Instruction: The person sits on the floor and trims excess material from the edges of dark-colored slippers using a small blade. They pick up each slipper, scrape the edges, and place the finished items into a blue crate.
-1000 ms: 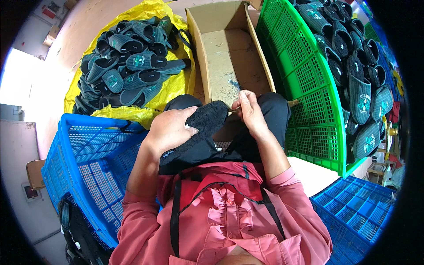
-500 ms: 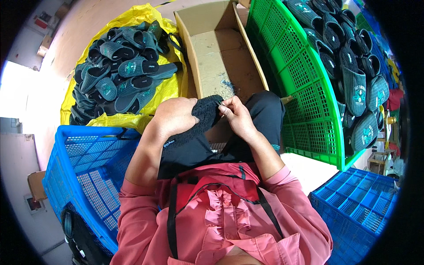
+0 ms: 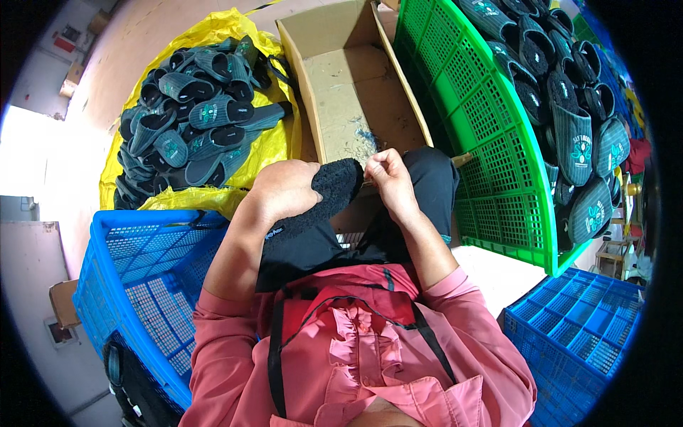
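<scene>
Above my lap, my left hand (image 3: 284, 186) is wrapped round a slipper (image 3: 336, 191) with black fleecy lining, tilted up toward the right. The thumb presses on the fleece, and the fingers underneath are hidden. My right hand (image 3: 391, 183) is just off the slipper's upper right end, apart from it, thumb and fingertips pinched together. Whatever the pinch holds, if anything, is too small to make out. Beyond both hands stands a long cardboard box (image 3: 311, 107) with bits of lint and thread on its bottom.
A yellow sack (image 3: 293, 132) at far left holds a heap of grey-green slippers (image 3: 208, 114). Nearer on the left is a blue crate (image 3: 107, 267). A green crate (image 3: 473, 128) rises at right, with more slippers (image 3: 573, 146) behind its wall. Another blue crate (image 3: 569, 320) sits lower right.
My right hand has come away from the slipper's end, moving slightly right and keeping its pinch. My left hand still holds the slipper in nearly the same place.
</scene>
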`<state>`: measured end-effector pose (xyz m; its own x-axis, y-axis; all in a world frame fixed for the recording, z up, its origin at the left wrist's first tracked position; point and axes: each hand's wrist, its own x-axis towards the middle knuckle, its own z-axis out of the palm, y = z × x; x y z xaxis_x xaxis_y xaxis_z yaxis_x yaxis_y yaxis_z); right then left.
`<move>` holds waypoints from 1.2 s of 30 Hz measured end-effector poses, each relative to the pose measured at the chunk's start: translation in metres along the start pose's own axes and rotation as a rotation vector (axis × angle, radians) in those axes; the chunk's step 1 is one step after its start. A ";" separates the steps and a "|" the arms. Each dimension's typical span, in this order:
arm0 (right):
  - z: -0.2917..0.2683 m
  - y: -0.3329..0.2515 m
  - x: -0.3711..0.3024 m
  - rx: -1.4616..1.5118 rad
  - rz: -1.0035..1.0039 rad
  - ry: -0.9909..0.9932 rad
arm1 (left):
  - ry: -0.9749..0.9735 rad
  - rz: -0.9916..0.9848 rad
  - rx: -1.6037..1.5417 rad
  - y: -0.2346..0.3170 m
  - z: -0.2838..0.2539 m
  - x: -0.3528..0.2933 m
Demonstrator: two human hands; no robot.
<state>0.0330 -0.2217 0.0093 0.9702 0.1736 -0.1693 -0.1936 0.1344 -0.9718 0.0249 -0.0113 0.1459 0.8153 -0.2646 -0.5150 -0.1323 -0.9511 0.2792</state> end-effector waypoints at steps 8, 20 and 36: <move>0.004 -0.008 -0.009 -0.423 -0.008 -0.086 | 0.011 -0.026 0.056 0.000 0.004 0.006; -0.004 -0.014 0.003 0.052 0.137 0.179 | -0.040 -0.022 0.031 0.006 -0.004 0.002; -0.008 -0.029 0.006 0.222 0.377 0.129 | 0.417 0.134 0.055 0.005 0.014 -0.037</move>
<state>0.0458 -0.2321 0.0346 0.8333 0.1295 -0.5374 -0.5500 0.2931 -0.7821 -0.0141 -0.0086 0.1552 0.9452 -0.3097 -0.1033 -0.2726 -0.9228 0.2722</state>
